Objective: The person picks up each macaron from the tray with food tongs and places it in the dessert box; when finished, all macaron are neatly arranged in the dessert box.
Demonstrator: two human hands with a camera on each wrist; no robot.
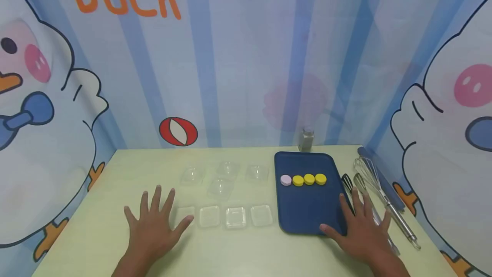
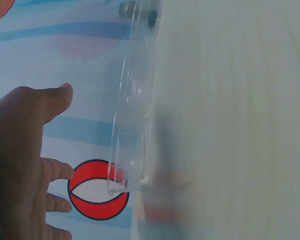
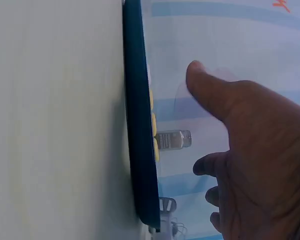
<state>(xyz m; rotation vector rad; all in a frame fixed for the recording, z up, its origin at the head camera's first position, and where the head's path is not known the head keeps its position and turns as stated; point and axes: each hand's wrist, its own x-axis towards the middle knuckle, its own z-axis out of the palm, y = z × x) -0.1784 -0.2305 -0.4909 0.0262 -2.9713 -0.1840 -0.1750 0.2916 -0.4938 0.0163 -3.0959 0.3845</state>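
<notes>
In the head view my left hand [image 1: 153, 228] is held with fingers spread at the left of the clear plastic boxes, its thumb near the leftmost box base [image 1: 185, 214]. It holds nothing. My right hand [image 1: 363, 232], fingers also spread, is over the near right corner of the dark blue tray [image 1: 307, 210] and partly hides the utensils behind it. On the tray lie a lilac round piece [image 1: 286, 180] and three yellow round pieces [image 1: 309, 179]. The right wrist view shows the right hand [image 3: 265, 160] apart from the tray's edge, holding nothing.
Several clear domed lids [image 1: 221, 187] lie behind a row of box bases [image 1: 235, 217]. A small glass jar [image 1: 306, 139] stands behind the tray. To the right lie a whisk [image 1: 388, 200], a blue bar [image 1: 384, 183] and other utensils. Printed curtains surround the table [image 1: 230, 251].
</notes>
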